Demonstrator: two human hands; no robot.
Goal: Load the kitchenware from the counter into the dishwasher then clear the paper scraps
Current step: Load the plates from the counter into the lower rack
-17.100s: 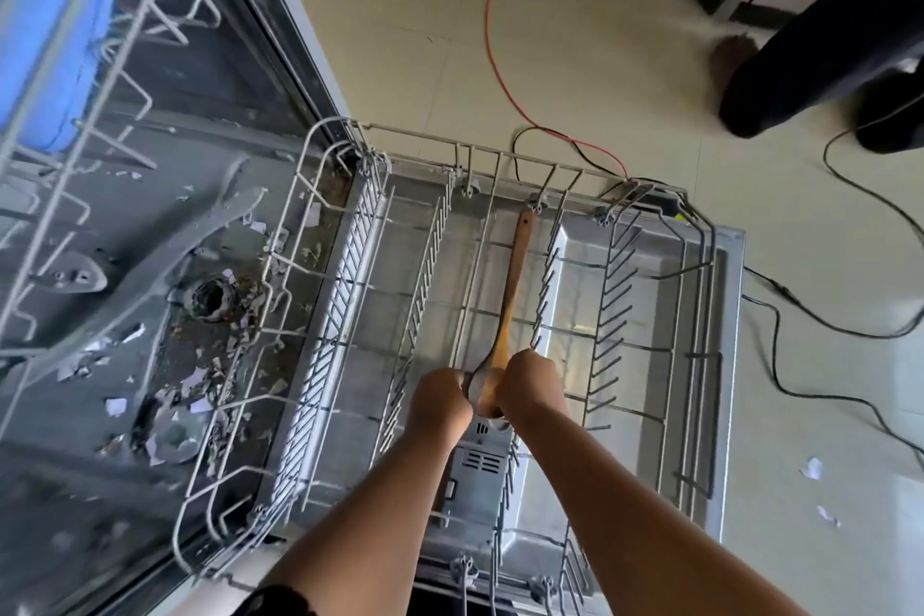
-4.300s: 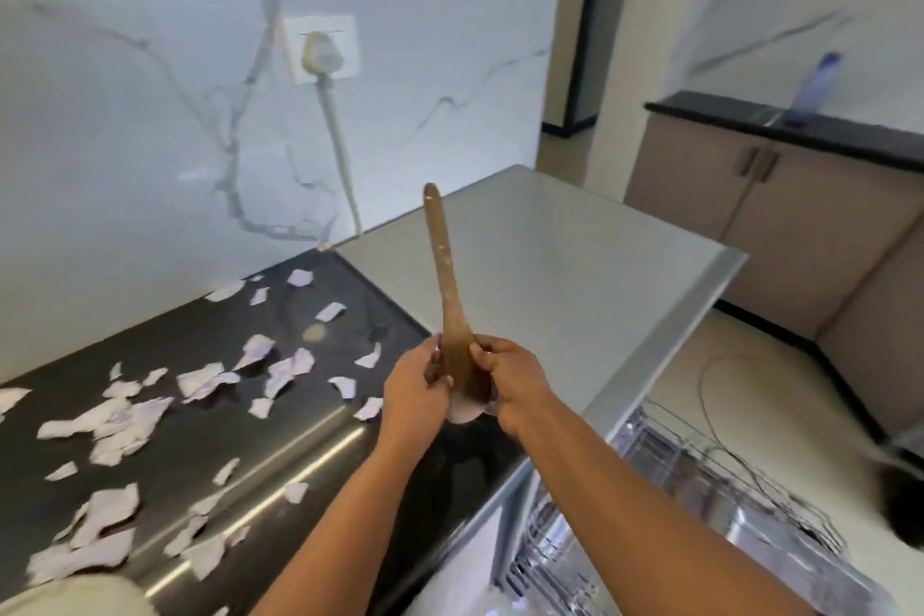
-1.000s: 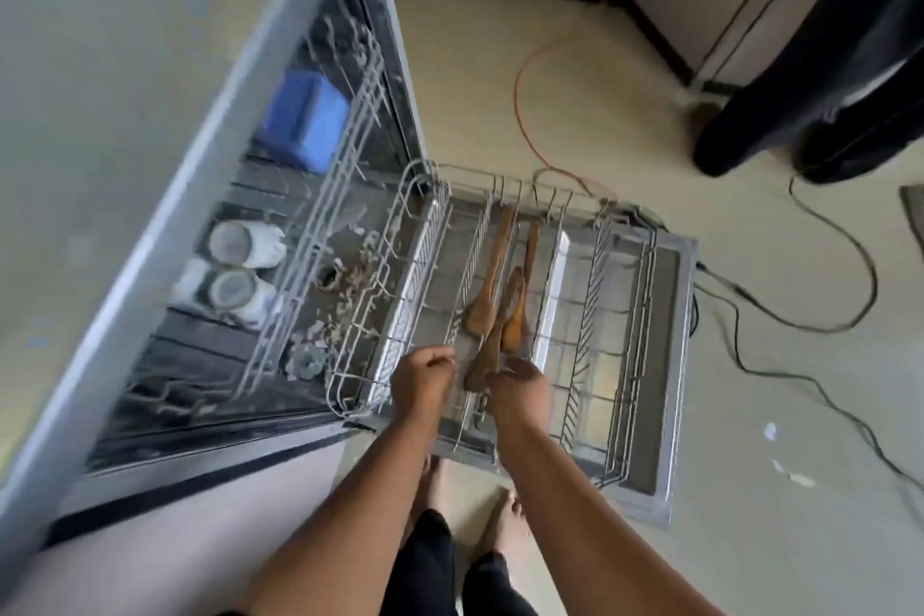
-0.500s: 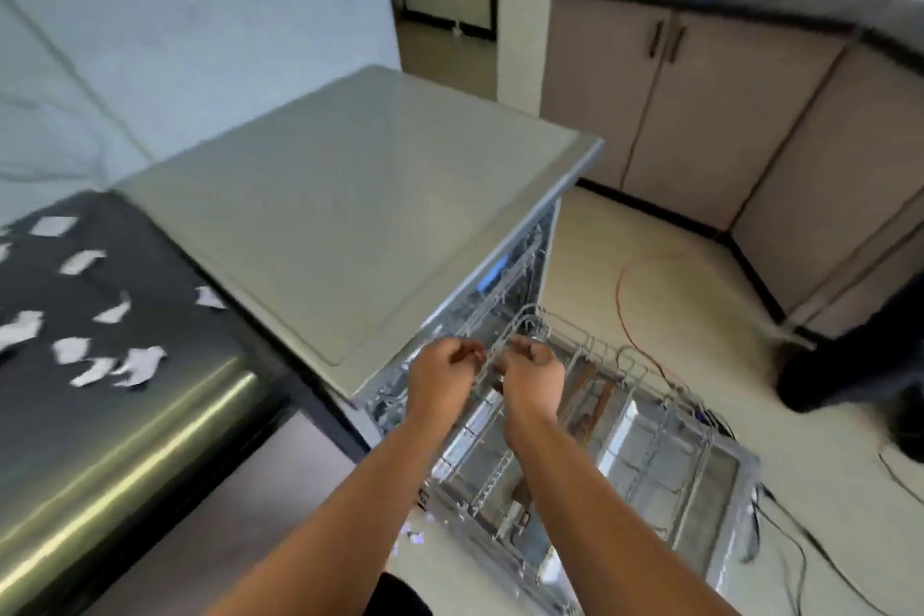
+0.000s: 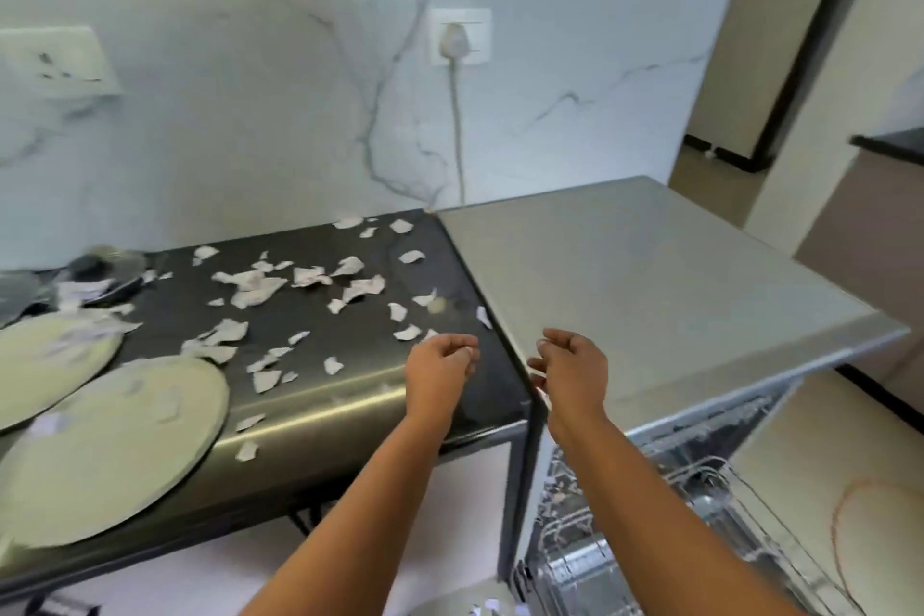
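Both bare arms reach forward, side by side. The left hand (image 5: 440, 365) is held up with its fingers loosely curled, and it holds nothing. The right hand (image 5: 570, 368) is just beside it, a small gap between them. Its fingers are loosely curled too, and it holds nothing.

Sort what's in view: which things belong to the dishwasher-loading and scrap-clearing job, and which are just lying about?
Job: near pale plate, far pale plate, paper scraps, dark counter, dishwasher, its pulled-out rack, left hand, right hand (both empty).
Lying about: wall socket, white cord, orange cable on floor.
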